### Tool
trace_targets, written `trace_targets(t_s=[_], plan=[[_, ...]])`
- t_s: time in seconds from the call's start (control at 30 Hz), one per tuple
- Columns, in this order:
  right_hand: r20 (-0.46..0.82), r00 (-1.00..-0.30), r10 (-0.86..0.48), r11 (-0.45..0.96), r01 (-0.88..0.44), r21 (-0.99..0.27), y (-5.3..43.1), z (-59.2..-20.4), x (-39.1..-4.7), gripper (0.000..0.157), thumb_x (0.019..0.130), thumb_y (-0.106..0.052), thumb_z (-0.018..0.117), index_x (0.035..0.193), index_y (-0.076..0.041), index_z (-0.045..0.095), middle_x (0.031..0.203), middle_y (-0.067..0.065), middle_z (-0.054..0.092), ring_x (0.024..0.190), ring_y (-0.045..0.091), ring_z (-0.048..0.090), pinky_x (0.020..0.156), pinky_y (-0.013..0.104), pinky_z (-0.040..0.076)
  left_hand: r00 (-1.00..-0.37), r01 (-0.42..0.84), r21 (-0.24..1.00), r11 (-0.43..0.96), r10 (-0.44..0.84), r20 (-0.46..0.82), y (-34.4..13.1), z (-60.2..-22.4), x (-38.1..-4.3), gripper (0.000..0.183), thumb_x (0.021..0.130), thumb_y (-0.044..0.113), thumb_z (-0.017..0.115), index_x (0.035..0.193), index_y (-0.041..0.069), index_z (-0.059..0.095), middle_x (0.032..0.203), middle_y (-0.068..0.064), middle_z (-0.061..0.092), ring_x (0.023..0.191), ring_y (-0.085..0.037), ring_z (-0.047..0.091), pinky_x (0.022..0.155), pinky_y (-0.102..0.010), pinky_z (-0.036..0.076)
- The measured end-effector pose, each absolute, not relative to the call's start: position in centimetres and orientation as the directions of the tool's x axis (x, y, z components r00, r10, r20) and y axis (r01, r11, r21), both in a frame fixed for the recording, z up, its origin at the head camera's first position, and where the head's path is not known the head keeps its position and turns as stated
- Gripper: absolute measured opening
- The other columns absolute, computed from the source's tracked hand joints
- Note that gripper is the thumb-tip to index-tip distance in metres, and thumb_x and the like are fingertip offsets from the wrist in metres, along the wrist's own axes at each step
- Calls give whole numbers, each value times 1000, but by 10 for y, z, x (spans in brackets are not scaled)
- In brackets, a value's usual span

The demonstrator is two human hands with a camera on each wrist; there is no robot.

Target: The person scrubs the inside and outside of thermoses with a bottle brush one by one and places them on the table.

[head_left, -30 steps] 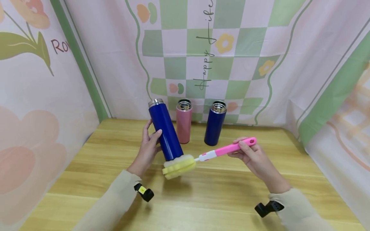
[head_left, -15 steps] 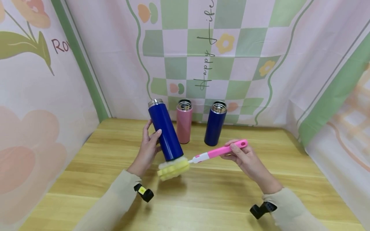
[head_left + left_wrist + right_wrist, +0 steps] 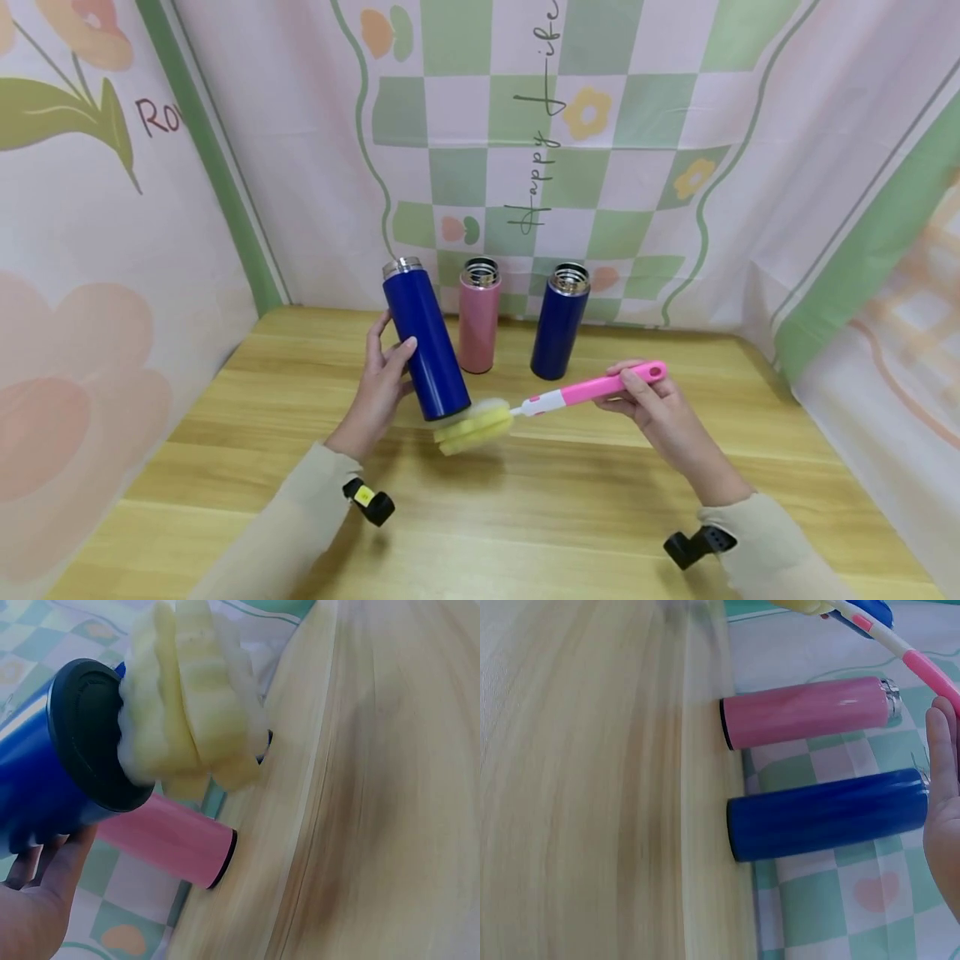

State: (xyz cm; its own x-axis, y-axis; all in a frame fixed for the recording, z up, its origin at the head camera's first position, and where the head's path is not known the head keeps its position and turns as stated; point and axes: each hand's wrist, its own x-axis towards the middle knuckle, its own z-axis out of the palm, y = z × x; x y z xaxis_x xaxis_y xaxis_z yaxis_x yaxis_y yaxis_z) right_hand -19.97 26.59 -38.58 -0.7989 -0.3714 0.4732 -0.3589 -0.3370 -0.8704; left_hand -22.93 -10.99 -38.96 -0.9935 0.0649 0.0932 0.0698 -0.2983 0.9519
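My left hand (image 3: 380, 385) grips a blue thermos bottle (image 3: 426, 342) around its side and holds it tilted, its lidless steel mouth up and to the left. The handle of a bottle brush (image 3: 600, 388), pink with a white collar, is pinched in my right hand (image 3: 660, 417). The brush's yellow and white sponge head (image 3: 476, 427) is at the bottle's black base. In the left wrist view the sponge (image 3: 191, 697) overlaps the edge of that base (image 3: 94, 735); whether it touches is hard to tell.
Behind stand a pink bottle (image 3: 478, 317) and a second blue bottle (image 3: 559, 323), both upright with open mouths. They are on a wooden table (image 3: 570, 517), near a checkered curtain (image 3: 517, 108) at the back edge.
The brush moved left and down, then back right and slightly up, along the held bottle's base. The bottle in my left hand shifted very slightly left; the standing bottles stayed put.
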Motion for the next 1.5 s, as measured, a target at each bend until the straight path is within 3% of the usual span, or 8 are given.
trace_targets(t_s=[0.1,0.43,1.13,1.5], plan=[[480,-796,-369,-359,-355,-863,270,-384,-199,30,109,-4,34,119,3,61,112,12,64,104,21,68,91,35,53,-993,77,950,-302,58,99,-111,-391,-230,72,102,37,58,156,41,11,145,-17,44,127,-38,51,100,-57,44],[523,-759,-388,-428,-355,-831,272,-379,-197,31,108,0,30,121,14,54,115,16,62,107,24,67,92,37,53,-991,104,945,-309,50,126,-111,-392,-230,70,102,35,58,156,40,13,146,-17,44,127,-38,51,99,-58,45],[523,-741,-421,-403,-364,-840,251,-379,-198,30,108,1,33,120,4,61,114,13,61,105,22,67,92,35,53,-991,92,933,-348,60,120,-98,-390,-229,68,103,35,57,155,42,13,144,-15,45,127,-38,52,99,-58,44],[463,-793,-397,-292,-369,-882,250,-386,-199,29,108,-4,37,117,-4,65,115,8,61,105,19,67,91,35,53,-991,95,937,-337,60,121,-96,-389,-227,68,102,36,58,154,41,15,143,-16,49,126,-38,54,98,-56,46]])
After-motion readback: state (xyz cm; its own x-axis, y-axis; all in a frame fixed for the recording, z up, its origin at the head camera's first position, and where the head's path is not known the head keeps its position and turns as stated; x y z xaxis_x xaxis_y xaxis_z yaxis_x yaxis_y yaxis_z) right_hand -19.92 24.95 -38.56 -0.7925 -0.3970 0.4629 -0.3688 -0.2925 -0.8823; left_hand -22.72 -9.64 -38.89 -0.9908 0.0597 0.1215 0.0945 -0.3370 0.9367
